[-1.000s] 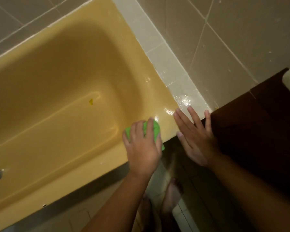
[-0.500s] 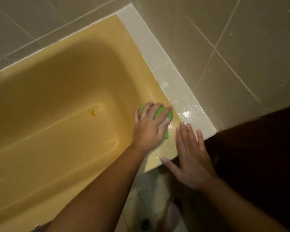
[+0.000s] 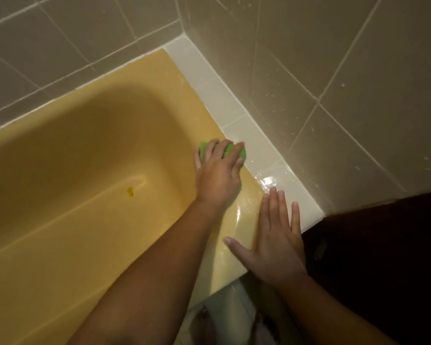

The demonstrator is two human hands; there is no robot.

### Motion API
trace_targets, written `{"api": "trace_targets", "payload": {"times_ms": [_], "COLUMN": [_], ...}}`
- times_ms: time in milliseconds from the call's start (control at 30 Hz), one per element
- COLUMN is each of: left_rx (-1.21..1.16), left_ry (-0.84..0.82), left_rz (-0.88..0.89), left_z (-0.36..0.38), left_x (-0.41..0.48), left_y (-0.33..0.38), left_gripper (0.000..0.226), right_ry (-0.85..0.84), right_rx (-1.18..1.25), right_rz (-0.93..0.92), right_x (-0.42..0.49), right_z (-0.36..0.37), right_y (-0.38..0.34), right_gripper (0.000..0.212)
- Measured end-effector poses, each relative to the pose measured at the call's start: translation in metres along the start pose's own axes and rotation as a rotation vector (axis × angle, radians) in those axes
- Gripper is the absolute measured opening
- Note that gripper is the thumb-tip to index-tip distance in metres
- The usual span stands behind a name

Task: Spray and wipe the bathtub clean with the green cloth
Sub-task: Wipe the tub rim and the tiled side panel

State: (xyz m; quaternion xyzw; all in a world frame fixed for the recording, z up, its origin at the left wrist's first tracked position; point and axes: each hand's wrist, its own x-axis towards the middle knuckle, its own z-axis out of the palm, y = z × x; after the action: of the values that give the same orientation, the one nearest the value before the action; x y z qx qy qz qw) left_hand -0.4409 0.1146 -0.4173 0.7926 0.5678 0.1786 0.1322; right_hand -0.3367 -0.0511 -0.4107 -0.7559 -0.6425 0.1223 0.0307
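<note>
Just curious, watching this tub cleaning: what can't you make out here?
All head view:
Green cloth: mostly hidden under the left hand.
Yellow speck on the bathtub floor: too small to identify.
Dark shape at right: too dim, cut off by the frame edge.
Spray bottle: nowhere in view.

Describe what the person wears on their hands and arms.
Nothing shows on either: the left hand and right hand are bare, without gloves, rings or a watch, and both forearms are uncovered, with no sleeve in view up to the frame's edge.
</note>
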Motion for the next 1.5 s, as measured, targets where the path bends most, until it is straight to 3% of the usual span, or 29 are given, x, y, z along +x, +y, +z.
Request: {"api": "trace_targets", "payload": {"times_ms": [67, 167, 233, 400, 567, 600, 700, 733, 833, 900, 933, 1033, 1067, 1167, 1233, 1333, 1433, 1500], "left_rx": [-0.035, -0.101, -0.095, -0.067, -0.117, -0.091, -0.035, 0.002, -0.027, -0.046, -0.021, 0.061, 0.072, -0.028, -0.097, -0.122, -0.071, -0.082], "left_ry": [0.003, -0.162, -0.18, -0.044, -0.266, -0.244, -0.087, -0.088, -0.302, -0.321, -0.289, -0.153, -0.155, -0.269, -0.295, -0.185, -0.039, -0.042], "left_rz": [0.027, 0.394, 0.52, 0.154, 0.668, 0.628, 0.189, 0.157, 0.508, 0.661, 0.638, 0.27, 0.239, 0.485, 0.536, 0.363, 0.179, 0.193], "left_z": [0.0, -0.014, -0.014, -0.004, -0.015, -0.014, -0.008, -0.007, -0.02, -0.024, -0.02, -0.008, -0.006, -0.02, -0.033, -0.02, 0.0, 0.003], "left_x": [-0.019, -0.071, -0.046, 0.012, -0.041, -0.03, -0.022, -0.041, -0.119, -0.115, -0.102, -0.077, -0.087, -0.14, -0.149, -0.096, -0.032, -0.037], "left_y": [0.016, 0.011, -0.013, -0.008, -0.023, -0.027, -0.005, 0.012, 0.034, 0.015, 0.01, 0.031, 0.044, 0.043, 0.01, -0.013, 0.006, 0.012], "left_gripper": [0.039, 0.039, 0.038, 0.038, 0.038, 0.038, 0.039, 0.041, 0.045, 0.043, 0.042, 0.042, 0.043, 0.044, 0.042, 0.042, 0.042, 0.043], "right_ry": [-0.003, 0.005, -0.008, -0.023, 0.006, 0.019, 0.036, 0.042, 0.069, 0.062, 0.051, 0.027, 0.024, 0.009, -0.035, -0.14, -0.141, -0.117], "right_rx": [0.002, 0.008, -0.003, -0.008, 0.067, 0.094, 0.131, 0.15, 0.173, 0.15, 0.145, 0.151, 0.156, 0.167, 0.15, 0.098, 0.025, 0.005], "right_rz": [0.042, 0.111, 0.116, 0.116, 0.003, -0.042, -0.098, -0.082, -0.047, -0.066, -0.072, -0.077, -0.078, -0.093, -0.128, -0.166, -0.079, 0.008], "right_x": [0.001, 0.002, 0.003, 0.004, -0.002, -0.006, -0.018, -0.023, -0.043, -0.052, -0.056, -0.059, -0.059, -0.059, -0.058, -0.045, -0.025, -0.014], "right_z": [0.0, 0.002, 0.002, -0.002, 0.004, 0.006, 0.011, 0.013, 0.019, 0.02, 0.019, 0.017, 0.016, 0.01, 0.002, -0.006, -0.006, -0.007], "right_y": [-0.003, -0.006, -0.009, -0.008, 0.006, 0.012, 0.03, 0.035, 0.048, 0.057, 0.06, 0.064, 0.064, 0.064, 0.059, 0.037, 0.005, -0.012], "right_gripper": [0.126, 0.133, 0.135, 0.137, 0.123, 0.117, 0.094, 0.088, 0.078, 0.074, 0.073, 0.071, 0.071, 0.07, 0.073, 0.085, 0.103, 0.113]}}
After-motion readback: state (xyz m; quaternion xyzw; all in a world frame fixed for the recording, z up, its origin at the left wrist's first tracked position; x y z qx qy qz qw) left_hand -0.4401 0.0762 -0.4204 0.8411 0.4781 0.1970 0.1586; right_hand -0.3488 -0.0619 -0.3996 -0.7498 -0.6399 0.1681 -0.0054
